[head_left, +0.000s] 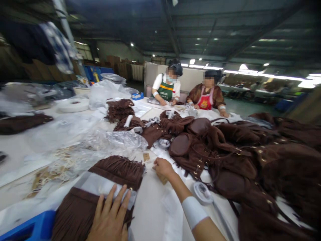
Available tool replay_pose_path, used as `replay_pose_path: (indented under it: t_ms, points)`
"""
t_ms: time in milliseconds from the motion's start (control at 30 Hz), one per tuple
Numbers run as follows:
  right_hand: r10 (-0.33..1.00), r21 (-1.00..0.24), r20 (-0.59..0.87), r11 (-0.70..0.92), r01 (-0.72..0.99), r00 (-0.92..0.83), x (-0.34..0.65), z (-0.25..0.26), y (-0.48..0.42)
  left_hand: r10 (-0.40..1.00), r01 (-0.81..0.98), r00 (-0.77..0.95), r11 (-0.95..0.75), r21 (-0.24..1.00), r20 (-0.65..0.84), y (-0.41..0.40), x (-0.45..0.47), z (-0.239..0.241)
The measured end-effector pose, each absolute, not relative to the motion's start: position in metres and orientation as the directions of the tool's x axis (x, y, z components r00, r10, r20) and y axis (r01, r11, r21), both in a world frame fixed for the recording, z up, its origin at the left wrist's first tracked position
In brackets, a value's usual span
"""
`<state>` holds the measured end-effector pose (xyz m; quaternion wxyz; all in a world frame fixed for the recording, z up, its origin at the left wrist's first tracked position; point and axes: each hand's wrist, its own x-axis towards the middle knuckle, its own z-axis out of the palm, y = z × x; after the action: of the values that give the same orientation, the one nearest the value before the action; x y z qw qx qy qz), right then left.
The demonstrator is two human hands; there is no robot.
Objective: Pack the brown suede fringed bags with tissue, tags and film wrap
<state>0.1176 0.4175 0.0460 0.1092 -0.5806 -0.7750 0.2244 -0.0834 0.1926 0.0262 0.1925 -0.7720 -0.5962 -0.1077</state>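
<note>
My left hand [110, 214] lies flat with its fingers spread on a dark brown fringed bag [75, 211]. A pale translucent sheet [94, 182] crosses the bag's middle and passes under my fingertips. My right hand [164, 168] is closed just beyond the bag's right side, above the white table. A small brown card tag [163, 179] shows beneath its fingers; the exact grip is partly hidden. Another brown card tag [146, 156] lies on the table a little to the left of this hand. A pale band wraps my right wrist.
A large pile of brown bags [238, 160] covers the right side. A white tape roll [202, 192] lies beside my right forearm. Clear plastic bags [117, 139], stringed tags [54, 170] and a blue tool-like object [32, 227] are at left. Two co-workers [167, 85] work across the table.
</note>
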Motion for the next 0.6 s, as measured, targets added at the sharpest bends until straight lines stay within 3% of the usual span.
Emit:
replay_pose_path:
  t_ms: [167, 300, 400, 467, 533, 600]
  points:
    - [0.906, -0.448, 0.214, 0.423, 0.788, -0.365, 0.087, 0.101, 0.414, 0.947, 0.982, 0.184, -0.166, -0.091, 0.264, 0.203, -0.079, 0.003]
    - [0.677, -0.481, 0.413, 0.730, 0.485, -0.609, 0.013, 0.157, 0.385, 0.942, 0.979, 0.187, -0.201, 0.022, 0.280, 0.206, -0.083, -0.006]
    - [0.499, -0.433, 0.378, 0.840, 0.328, -0.779, -0.061, 0.177, 0.359, 0.931, 0.918, 0.255, -0.318, 0.238, 0.261, 0.185, -0.107, 0.037]
    - [0.484, -0.387, 0.336, 0.853, 0.350, -0.808, -0.105, 0.176, 0.351, 0.924, 0.876, 0.266, -0.351, 0.331, 0.275, 0.168, -0.142, 0.086]
    - [0.485, -0.343, 0.192, 0.848, 0.404, -0.853, -0.137, 0.167, 0.349, 0.963, 0.841, -0.004, -0.141, 0.522, 0.268, 0.159, -0.193, 0.135]
    - [0.442, -0.310, -0.014, 0.851, 0.424, -0.897, -0.155, 0.157, 0.350, 0.946, 0.829, -0.232, 0.070, 0.555, 0.227, 0.166, -0.253, 0.167]
